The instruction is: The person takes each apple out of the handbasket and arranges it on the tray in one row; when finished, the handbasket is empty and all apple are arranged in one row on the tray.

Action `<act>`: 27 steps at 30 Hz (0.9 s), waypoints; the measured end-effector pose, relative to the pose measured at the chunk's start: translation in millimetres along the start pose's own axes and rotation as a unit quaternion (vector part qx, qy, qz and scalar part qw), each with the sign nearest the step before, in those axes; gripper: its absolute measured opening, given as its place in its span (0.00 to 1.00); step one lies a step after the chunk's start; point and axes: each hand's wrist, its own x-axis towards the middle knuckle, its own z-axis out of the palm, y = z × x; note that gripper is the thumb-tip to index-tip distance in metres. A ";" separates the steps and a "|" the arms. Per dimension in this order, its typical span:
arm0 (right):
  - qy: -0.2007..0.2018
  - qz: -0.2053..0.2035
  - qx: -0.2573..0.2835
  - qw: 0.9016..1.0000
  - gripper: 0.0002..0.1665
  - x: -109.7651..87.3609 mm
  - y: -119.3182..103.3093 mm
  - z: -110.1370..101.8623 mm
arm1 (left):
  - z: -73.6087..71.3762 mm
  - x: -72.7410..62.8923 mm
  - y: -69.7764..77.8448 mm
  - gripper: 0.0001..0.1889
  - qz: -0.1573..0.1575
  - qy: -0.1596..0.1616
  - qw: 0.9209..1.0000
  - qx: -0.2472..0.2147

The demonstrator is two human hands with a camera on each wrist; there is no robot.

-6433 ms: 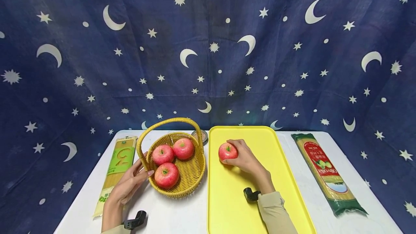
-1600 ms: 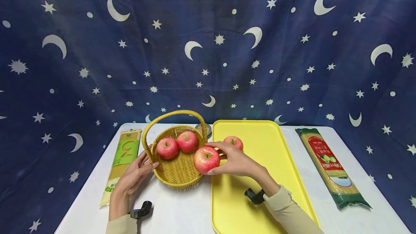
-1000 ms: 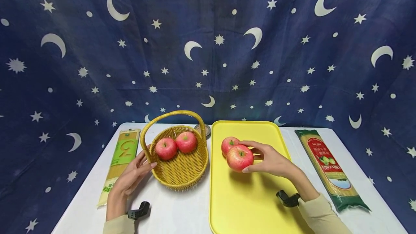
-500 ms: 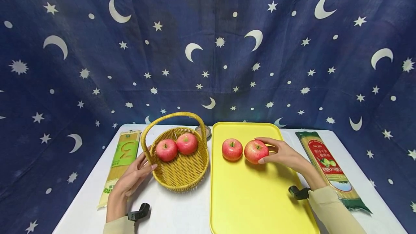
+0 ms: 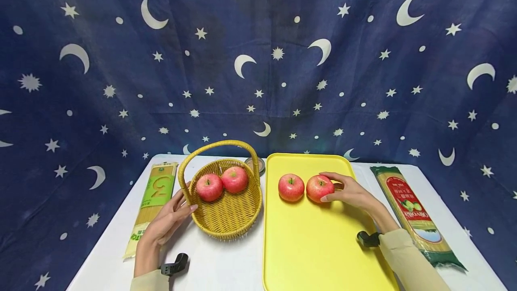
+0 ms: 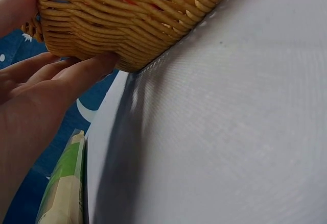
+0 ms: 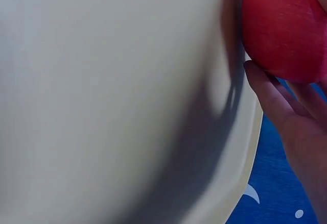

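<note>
On the yellow tray (image 5: 307, 246), my right hand (image 5: 351, 190) holds a red apple (image 5: 317, 187) between thumb and fingers. In the right wrist view the fingers curve around that apple (image 7: 283, 25), low at the tray surface. A second apple (image 5: 291, 187) sits just left of it. My left hand (image 5: 165, 223) grips the left side of the wicker basket (image 5: 226, 221), thumb by the handle's foot. The left wrist view has its fingers under the basket's woven wall (image 6: 117, 20). Inside the basket lie two apples, one left (image 5: 209, 187) and one right (image 5: 235, 179).
A green-labelled noodle pack (image 5: 155, 201) lies left of the basket, and a pasta pack (image 5: 416, 214) right of the tray. Behind the basket's right side is a small round tin (image 5: 260, 165). A starry blue curtain (image 5: 282, 80) hangs behind the white table (image 5: 222, 264).
After setting one apple on the tray, my right hand has carried another rightward from the basket and lowered it beside the first. The basket went from three apples to two. My left hand stayed there.
</note>
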 end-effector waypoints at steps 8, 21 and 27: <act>0.016 -0.007 -0.039 0.999 0.48 -2.8 -1.6 3.6 | 2.7 1.2 1.3 0.47 0.003 -0.005 1.000 -0.006; 0.050 -0.051 -0.086 0.994 0.44 -8.4 -20.3 6.5 | 3.0 0.2 1.2 0.47 -0.006 -0.001 1.000 -0.005; 0.093 -0.090 -0.070 0.989 0.32 -9.0 -39.7 8.9 | 1.4 -0.3 0.5 0.47 0.000 0.001 1.000 -0.001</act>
